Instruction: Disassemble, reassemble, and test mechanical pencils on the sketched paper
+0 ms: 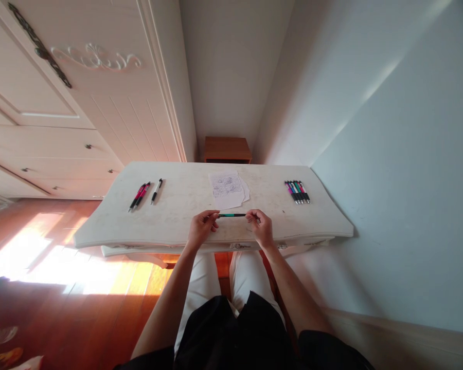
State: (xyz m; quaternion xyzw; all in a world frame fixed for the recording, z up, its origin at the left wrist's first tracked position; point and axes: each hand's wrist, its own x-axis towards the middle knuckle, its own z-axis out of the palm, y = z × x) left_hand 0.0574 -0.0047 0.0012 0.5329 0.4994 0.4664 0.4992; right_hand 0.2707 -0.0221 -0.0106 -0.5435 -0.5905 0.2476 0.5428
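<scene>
A dark pen with a green band (232,215) is held level over the near edge of the white table (177,216). My left hand (201,227) pinches its left end, and my right hand (260,226) pinches its right end. Both hands have their fingers closed on it. Just beyond the pen lies a sheet of paper with scribbles (227,189). A row of several coloured pens (297,191) lies at the table's right. Two red pens (139,196) and a white and black pen (156,190) lie at its left.
A cream wardrobe with drawers (81,103) stands to the left. A small brown wooden cabinet (227,149) sits behind the table against the wall. A white wall runs along the right. The floor is red wood with a sunlit patch (61,262).
</scene>
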